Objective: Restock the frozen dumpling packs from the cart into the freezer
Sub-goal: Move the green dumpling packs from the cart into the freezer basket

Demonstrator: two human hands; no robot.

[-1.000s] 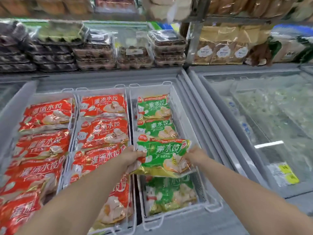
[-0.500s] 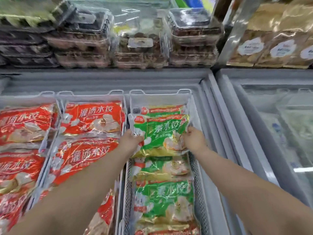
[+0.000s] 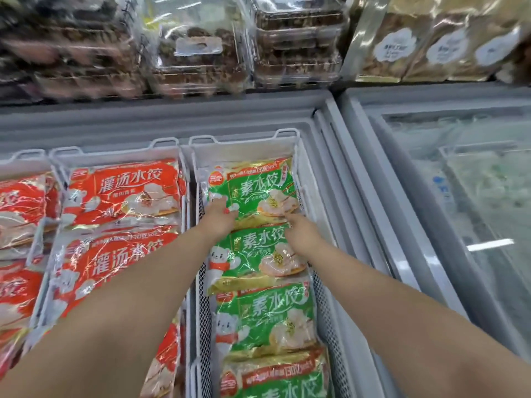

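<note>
A green frozen dumpling pack (image 3: 255, 188) lies at the far end of the white wire basket (image 3: 304, 179) in the open chest freezer. My left hand (image 3: 219, 221) grips the pack's near left corner, thumb on top. At the near right corner, my right hand (image 3: 301, 232) holds the pack's edge. Several more green packs (image 3: 264, 320) lie in a row behind my hands toward me, overlapping each other in the same basket.
Red dumpling packs (image 3: 123, 191) fill the baskets to the left. A second freezer with a shut glass lid (image 3: 474, 196) stands on the right. Above the freezers a shelf carries stacked clear plastic boxes (image 3: 195, 53) and brown bags (image 3: 431, 47).
Both hands carried the green pack from the near middle of the basket to its far end and lowered it onto the row. The camera leaned forward with them.
</note>
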